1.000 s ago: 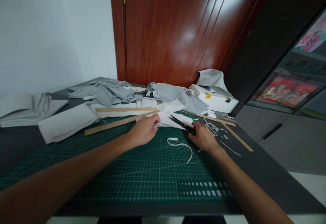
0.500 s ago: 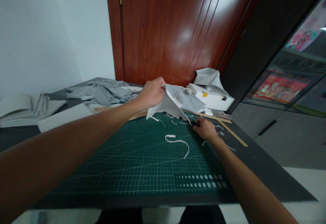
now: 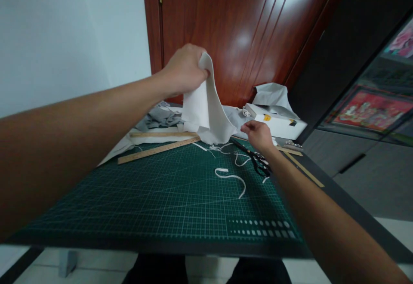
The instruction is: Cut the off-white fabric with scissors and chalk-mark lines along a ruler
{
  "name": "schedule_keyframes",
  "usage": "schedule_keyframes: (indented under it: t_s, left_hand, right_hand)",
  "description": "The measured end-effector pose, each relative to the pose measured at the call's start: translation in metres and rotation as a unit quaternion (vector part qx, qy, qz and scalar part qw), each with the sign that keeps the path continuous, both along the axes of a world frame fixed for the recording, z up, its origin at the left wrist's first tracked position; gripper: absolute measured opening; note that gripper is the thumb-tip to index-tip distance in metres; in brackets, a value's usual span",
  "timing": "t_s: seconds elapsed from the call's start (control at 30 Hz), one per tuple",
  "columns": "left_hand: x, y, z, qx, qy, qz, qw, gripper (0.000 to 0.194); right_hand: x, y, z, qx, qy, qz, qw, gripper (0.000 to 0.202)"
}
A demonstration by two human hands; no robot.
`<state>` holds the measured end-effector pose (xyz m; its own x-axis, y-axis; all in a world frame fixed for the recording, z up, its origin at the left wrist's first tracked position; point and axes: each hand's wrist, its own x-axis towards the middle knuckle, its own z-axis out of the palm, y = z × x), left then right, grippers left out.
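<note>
White cloth [image 3: 206, 112] hangs from the left hand's [image 3: 183, 69] closed grip — right hand [image 3: 258, 134] open beside its lower edge.

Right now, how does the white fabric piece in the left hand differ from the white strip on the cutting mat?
The white fabric piece is a broad sheet; the white strip is a thin ribbon. The fabric piece hangs draped from the closed left hand, its lower edge near the mat; the strip lies flat and curled on the green cutting mat, untouched. Both are white cloth.
</note>
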<state>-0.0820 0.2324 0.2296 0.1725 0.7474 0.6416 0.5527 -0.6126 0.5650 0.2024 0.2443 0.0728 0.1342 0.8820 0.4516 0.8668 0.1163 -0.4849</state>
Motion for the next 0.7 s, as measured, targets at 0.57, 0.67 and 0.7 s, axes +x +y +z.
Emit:
schedule_keyframes:
  t_s: [0.57,0.67,0.7]
  left_hand:
    - [-0.046,-0.008,-0.008,-0.032,0.015,0.046,0.998,0.009]
    - [-0.047,-0.021,-0.006,-0.024,0.01,0.05,0.998,0.01]
    - [-0.049,-0.024,-0.006,-0.024,0.004,0.046,0.999,0.009]
  right_hand:
    - [-0.206,-0.089,-0.029,0.006,0.126,0.178,0.976,0.15]
    - [-0.209,-0.08,-0.03,0.087,0.143,0.146,0.975,0.111]
    - [-0.202,-0.076,-0.028,0.101,0.145,0.138,0.975,0.097]
